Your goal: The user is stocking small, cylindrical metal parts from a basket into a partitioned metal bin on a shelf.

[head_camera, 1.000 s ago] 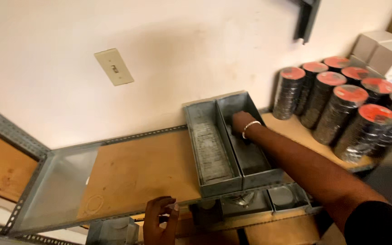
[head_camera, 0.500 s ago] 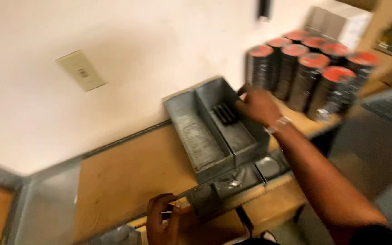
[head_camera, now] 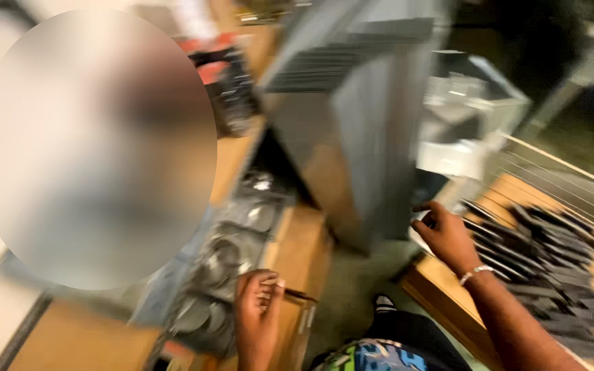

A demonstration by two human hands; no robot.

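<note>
The view is badly smeared, so only the broad layout reads. The person's right hand (head_camera: 445,237) reaches over the near edge of a wooden bench (head_camera: 448,288) on the right, where a heap of flat dark strips (head_camera: 544,261) lies spread across the board. The fingers curl down at the left end of that heap, touching or almost touching the nearest strips; whether one is pinched between them cannot be told from this blur. A thin bracelet (head_camera: 474,273) sits on the wrist.

The left hand (head_camera: 259,312) hangs low by the front edge of the wooden shelf (head_camera: 304,254), closed around a slim dark stick-like piece (head_camera: 297,294) whose tip pokes out to the right. Just left of it, shallow grey trays (head_camera: 225,264) hold round dark discs.

Judging by the layout, the sorting looks to be mid-way: many strips lie loose on the bench, and the tall grey bin (head_camera: 359,117) between shelf and bench shows a stack of dark pieces at its top. The heap lies under and to the right of the right hand, well apart from the left.
</note>
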